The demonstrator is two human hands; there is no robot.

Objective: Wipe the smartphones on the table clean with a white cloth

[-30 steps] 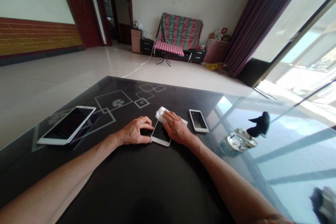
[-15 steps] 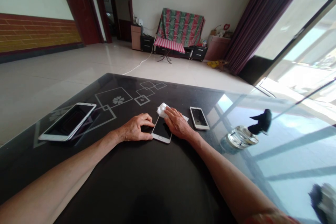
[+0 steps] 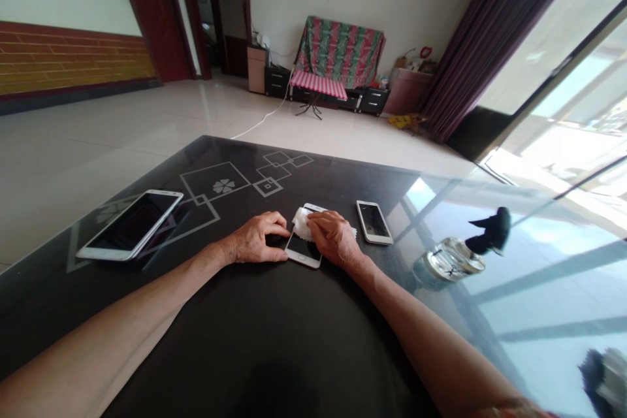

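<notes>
Phone (image 3: 304,253) lies flat on table (image 3: 230,333), straight ahead of me. Left hand (image 3: 257,238) open, thumb and fingertips at phone's left edge, likely bracing against sliding. Right hand (image 3: 337,240) bends over cloth (image 3: 302,225), seemingly pressing it onto phone; cannot tell if fingers pinch it. Small phone (image 3: 374,222), big phone (image 3: 131,225) sit apart, probably leaving working room; bottle (image 3: 454,258) at right.

There are three phones (image 3: 130,225) (image 3: 304,249) (image 3: 374,222), one white cloth (image 3: 302,225), one clear bottle (image 3: 453,260) and one table (image 3: 235,339).
</notes>
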